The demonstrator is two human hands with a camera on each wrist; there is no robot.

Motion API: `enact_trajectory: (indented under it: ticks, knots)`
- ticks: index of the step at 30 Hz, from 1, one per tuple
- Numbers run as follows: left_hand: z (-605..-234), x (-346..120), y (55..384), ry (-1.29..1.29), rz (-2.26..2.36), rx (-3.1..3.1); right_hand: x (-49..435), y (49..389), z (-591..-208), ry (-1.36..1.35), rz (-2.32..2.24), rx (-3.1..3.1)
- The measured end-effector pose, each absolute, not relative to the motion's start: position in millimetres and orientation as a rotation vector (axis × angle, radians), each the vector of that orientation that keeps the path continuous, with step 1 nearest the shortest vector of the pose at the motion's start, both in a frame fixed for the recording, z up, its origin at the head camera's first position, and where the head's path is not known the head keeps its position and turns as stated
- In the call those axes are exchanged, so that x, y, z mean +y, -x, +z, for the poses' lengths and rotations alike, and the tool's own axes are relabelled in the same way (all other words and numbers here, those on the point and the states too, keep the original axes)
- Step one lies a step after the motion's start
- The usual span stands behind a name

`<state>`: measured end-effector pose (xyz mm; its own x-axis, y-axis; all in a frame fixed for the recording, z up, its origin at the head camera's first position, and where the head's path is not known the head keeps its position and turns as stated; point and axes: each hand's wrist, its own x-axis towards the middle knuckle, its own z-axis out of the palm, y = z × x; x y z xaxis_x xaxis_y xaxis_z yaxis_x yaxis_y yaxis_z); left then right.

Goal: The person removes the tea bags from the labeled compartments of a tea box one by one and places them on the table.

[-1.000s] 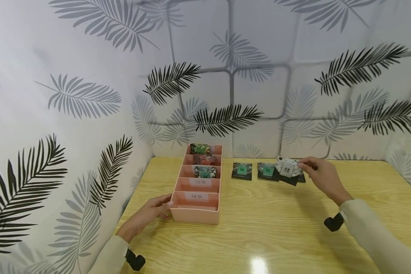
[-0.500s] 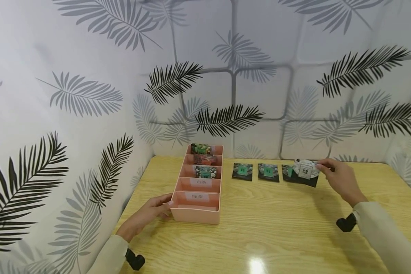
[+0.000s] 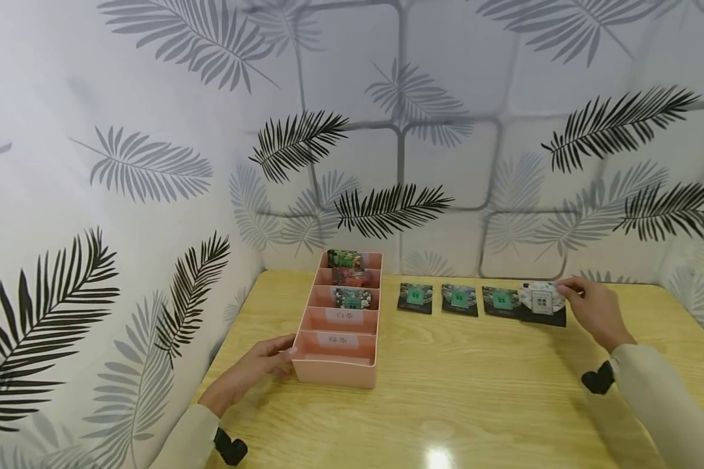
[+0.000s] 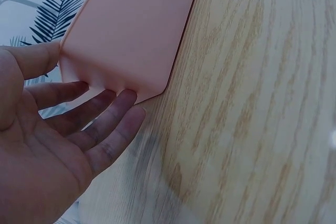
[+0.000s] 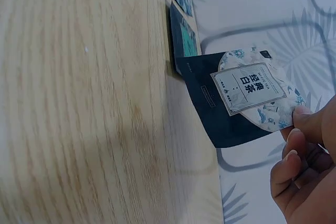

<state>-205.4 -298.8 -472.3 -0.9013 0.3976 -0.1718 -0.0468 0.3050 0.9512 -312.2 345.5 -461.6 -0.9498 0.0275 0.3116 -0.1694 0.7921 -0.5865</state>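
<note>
My right hand [image 3: 596,311] pinches a tea sachet [image 5: 249,90] by its corner between thumb and fingertips. The sachet is black at one end, with a white flowered part and a pale label. It is held at the right end of a row of green-labelled tea sachets, overlapping the nearest one [image 3: 501,301] in the head view. My left hand [image 3: 252,368] grips the near left corner of a pink divided box [image 3: 336,374]. In the left wrist view, the thumb and fingertips [image 4: 126,95] press on the walls of that corner.
Two more green-labelled sachets, one left [image 3: 415,296] and one middle [image 3: 460,299], lie along the table's back edge. Packets [image 3: 353,298] stand in the box's far compartments; two near ones carry paper labels [image 3: 336,339]. A leaf-patterned wall [image 3: 440,169] rises behind the wooden table [image 3: 475,384].
My right hand has carried the white-labelled sachet rightward from above the green-labelled ones, then lowered it slightly beside the last one. My left hand has stayed at the box corner.
</note>
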Motion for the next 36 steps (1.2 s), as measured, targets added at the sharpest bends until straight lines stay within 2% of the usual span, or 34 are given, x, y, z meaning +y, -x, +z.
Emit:
enact_trajectory:
  ticks: [11,22,36]
  knots:
    - [-480,-302,203,-0.251,1.646,2.204,359,337,-474,-0.022,0.921,-2.744]
    - [-478,-301,206,-0.273,1.643,2.211,363,351,-479,0.004,0.888,-2.791]
    - [-478,-302,206,-0.302,1.644,2.193,387,372,-504,0.022,0.783,-2.863]
